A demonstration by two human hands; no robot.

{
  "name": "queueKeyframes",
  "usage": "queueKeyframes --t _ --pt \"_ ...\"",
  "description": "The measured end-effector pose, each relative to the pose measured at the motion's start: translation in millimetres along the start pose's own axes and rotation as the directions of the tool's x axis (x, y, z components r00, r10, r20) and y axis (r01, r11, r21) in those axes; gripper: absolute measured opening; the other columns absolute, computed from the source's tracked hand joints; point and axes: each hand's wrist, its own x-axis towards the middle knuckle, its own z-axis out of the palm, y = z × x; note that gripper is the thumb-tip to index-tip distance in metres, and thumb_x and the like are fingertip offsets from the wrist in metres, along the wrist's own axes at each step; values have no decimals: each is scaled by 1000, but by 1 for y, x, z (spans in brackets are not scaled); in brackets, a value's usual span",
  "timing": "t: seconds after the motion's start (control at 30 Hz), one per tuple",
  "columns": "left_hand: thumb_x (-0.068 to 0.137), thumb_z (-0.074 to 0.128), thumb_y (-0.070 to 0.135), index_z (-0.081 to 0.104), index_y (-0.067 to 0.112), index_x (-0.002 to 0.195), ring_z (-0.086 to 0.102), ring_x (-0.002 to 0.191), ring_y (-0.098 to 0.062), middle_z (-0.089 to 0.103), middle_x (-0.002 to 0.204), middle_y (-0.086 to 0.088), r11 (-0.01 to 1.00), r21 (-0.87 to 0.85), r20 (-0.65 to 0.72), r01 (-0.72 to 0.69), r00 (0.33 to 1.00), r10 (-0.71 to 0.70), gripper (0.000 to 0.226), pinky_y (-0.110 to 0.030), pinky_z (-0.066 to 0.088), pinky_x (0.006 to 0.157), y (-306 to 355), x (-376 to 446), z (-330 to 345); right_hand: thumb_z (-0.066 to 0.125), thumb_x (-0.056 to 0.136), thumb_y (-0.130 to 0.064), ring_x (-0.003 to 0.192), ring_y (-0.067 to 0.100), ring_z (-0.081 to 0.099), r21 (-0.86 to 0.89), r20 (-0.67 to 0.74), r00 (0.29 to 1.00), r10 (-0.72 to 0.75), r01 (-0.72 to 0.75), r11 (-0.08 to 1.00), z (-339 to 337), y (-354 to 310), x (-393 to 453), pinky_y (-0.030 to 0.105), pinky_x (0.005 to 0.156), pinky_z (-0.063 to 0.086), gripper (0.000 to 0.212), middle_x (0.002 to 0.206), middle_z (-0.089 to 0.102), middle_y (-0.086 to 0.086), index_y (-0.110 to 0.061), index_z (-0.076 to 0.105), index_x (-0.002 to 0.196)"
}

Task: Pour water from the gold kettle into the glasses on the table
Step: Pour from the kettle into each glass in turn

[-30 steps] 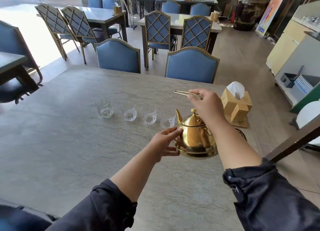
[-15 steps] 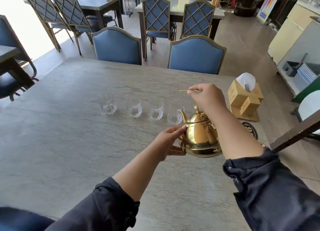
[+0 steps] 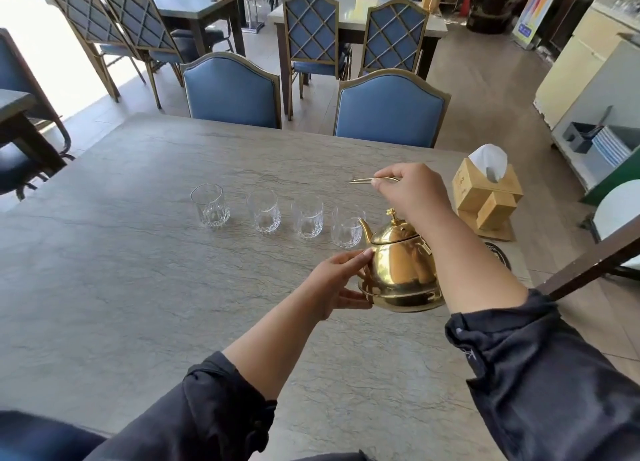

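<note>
A shiny gold kettle (image 3: 401,270) hangs just above the grey stone table (image 3: 138,287), its spout pointing left toward the rightmost glass (image 3: 347,228). My right hand (image 3: 412,190) is closed on the kettle's thin top handle. My left hand (image 3: 336,284) cups the kettle's left side and base, fingers spread against it. Several clear cut glasses stand in a row left of the spout, from the leftmost glass (image 3: 210,205) through two middle glasses (image 3: 264,210) (image 3: 308,220). All look empty.
A wooden tissue box (image 3: 486,197) stands at the table's right edge behind the kettle. Two blue chairs (image 3: 232,91) (image 3: 389,109) are tucked in at the far side. A dark round coaster (image 3: 498,254) lies right of the kettle.
The kettle with both hands has shifted slightly left toward the rightmost glass, and my view has tilted further down. The glasses have not moved.
</note>
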Motion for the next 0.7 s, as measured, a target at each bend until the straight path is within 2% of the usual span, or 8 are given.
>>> queueKeyframes --t 0.13,0.3,0.43,0.5,0.6,0.7 --pt "85 71 47 63 19 130 72 91 -42 56 131 -9 1000 -3 2 -7 1000 7 53 -49 61 82 -1 -1 1 64 91 -33 84 15 60 -2 2 1000 -9 9 1000 -1 -1 0 32 76 55 28 114 70 3 -19 72 114" --pt "88 68 46 63 19 128 72 85 -37 59 122 -5 1000 -1 3 -17 1000 17 49 -46 62 79 -2 -3 2 64 91 -33 81 12 54 -25 17 1000 -22 22 999 -1 -2 0 28 74 50 28 111 71 3 -19 72 114" --pt "87 69 46 64 19 127 72 86 -38 58 127 -7 1000 -6 -16 -7 1000 7 49 -46 63 78 -1 -4 2 64 90 -35 90 19 62 -30 26 1000 -5 6 1000 0 -3 -1 33 80 54 27 113 71 4 -21 72 112" --pt "86 70 46 64 19 126 71 88 -39 56 131 -8 1000 -9 -23 -3 1000 3 49 -46 63 77 -1 -4 3 64 90 -34 97 21 63 -27 29 1000 -1 2 1000 -1 -4 -1 32 80 52 27 115 70 4 -21 72 112" --pt "87 69 46 65 20 125 71 88 -39 57 129 -7 1000 -11 -14 -8 1000 8 46 -46 63 77 0 -5 3 63 91 -34 96 20 63 -34 32 999 -6 7 999 -1 -4 -1 27 75 47 28 114 71 4 -21 72 113" --pt "87 69 45 65 19 124 71 88 -39 57 127 -7 1000 -12 -10 -11 1000 11 46 -46 63 77 0 -5 3 63 91 -35 93 20 62 -37 31 1000 -1 3 999 -1 -4 0 28 74 47 28 111 71 4 -21 72 114"
